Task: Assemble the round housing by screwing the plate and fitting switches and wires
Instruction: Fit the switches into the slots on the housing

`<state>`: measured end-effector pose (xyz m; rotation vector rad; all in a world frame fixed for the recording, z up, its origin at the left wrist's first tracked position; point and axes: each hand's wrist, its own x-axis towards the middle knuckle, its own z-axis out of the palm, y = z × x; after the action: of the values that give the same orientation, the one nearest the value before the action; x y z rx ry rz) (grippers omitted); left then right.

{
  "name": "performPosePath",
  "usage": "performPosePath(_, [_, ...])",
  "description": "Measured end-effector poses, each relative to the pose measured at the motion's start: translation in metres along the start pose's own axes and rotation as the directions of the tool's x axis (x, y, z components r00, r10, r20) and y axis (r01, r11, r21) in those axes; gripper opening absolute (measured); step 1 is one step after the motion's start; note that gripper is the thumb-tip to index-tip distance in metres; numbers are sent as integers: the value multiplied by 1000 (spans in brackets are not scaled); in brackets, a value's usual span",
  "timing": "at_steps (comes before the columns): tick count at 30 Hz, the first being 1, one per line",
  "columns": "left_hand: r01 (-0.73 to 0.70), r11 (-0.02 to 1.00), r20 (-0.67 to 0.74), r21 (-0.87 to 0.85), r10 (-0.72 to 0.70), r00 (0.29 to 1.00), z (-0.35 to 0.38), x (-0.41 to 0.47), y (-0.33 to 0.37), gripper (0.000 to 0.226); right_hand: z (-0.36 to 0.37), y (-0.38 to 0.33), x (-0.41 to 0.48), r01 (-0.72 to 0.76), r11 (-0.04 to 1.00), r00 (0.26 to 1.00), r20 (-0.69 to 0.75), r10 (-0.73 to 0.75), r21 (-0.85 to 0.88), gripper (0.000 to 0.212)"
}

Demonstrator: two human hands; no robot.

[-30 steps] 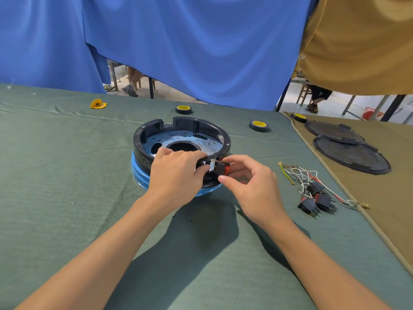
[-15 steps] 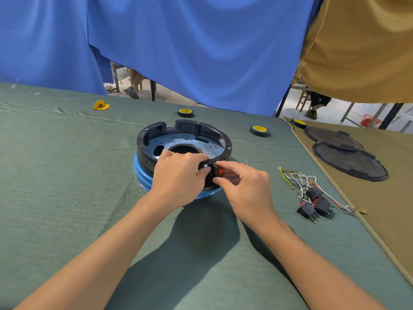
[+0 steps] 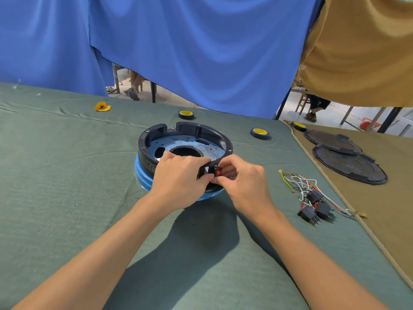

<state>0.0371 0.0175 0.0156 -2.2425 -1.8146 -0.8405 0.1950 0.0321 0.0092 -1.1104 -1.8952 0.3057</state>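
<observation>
Left hand [image 3: 178, 175] is gripping the housing [image 3: 183, 142] near rim; right hand [image 3: 243, 177] is pinching a red switch [image 3: 217, 171] there, seemingly half seated. Spare switches [image 3: 312, 206] are lying right of the housing.

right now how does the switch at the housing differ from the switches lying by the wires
The held switch is pinched by the right hand at the near wall of the round housing; the loose switches lie untouched on the green cloth. The held switch shows mainly its red face; the loose switches show black bodies and metal pins. The held switch is alone; the loose switches cluster beside the wires. Both are black with red.
</observation>
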Motion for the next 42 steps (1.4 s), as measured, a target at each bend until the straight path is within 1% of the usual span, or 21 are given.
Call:
performPosePath(2, [8, 1000, -30, -8, -8, 1000, 2, -1, -1, 22, -4, -1, 3, 28, 999, 999, 44, -26, -44, 20])
performPosePath(5, [-3, 1000, -64, 7, 3, 998, 5, -2, -1, 22, -18, 0, 12, 123, 989, 983, 149, -110, -82, 19])
performPosePath(7, [-14, 1000, -67, 17, 15, 998, 6, -2, -2, 23, -29, 1, 21, 163, 983, 976, 158, -148, -83, 14])
performPosePath(8, [-12, 1000, -67, 23, 13, 998, 6, -2, -1, 25, -33, 2, 26, 170, 980, 974, 166, -152, -101, 14])
performPosePath(10, [-1, 1000, -98, 29, 4, 995, 8, -2, 0, 30, -35, 3, 32, 178, 973, 962, 233, -141, -144, 23])
performPosePath(12, [5, 999, -143, 38, 0, 990, 9, -3, 3, 32, -33, 4, 36, 176, 974, 946, 297, -129, -139, 29])
performPosePath(16, [3, 999, -183, 50, 6, 983, 12, -3, 4, 29, -37, 5, 43, 175, 976, 909, 402, -111, -126, 32])
performPosePath(19, [16, 999, -206, 42, -7, 978, 13, -3, 6, 33, -36, 5, 44, 215, 968, 888, 438, -138, -132, 26])
performPosePath(24, [3, 999, -250, 48, 9, 968, 14, -4, 7, 40, -33, 8, 44, 251, 959, 896, 405, -180, -130, 21])
performPosePath(27, [-1, 999, -240, 36, 10, 971, 13, -5, 5, 44, -29, 8, 47, 281, 951, 904, 368, -218, -129, 16])
performPosePath(31, [-20, 999, -236, 30, 26, 971, 12, -5, 3, 39, -27, 8, 49, 279, 955, 917, 324, -234, -100, 12])
performPosePath(34, [-42, 999, -249, 18, 45, 967, 11, -5, 3, 32, -27, 8, 48, 272, 955, 922, 318, -223, -119, 13])
performPosePath(36, [-24, 1000, -246, -3, 22, 969, 10, -5, 3, 35, -27, 8, 46, 269, 954, 920, 327, -215, -131, 13])
performPosePath(38, [24, 1000, -225, -14, -26, 974, 7, -4, 6, 37, -29, 9, 45, 277, 951, 921, 320, -222, -138, 13])
performPosePath(39, [55, 998, -193, -14, -57, 979, 6, -2, 8, 36, -31, 10, 43, 264, 956, 935, 278, -220, -130, 12])
performPosePath(42, [120, 993, -66, -9, -121, 990, 0, 6, 10, 34, -37, 16, 39, 204, 968, 978, 85, -193, -149, 8])
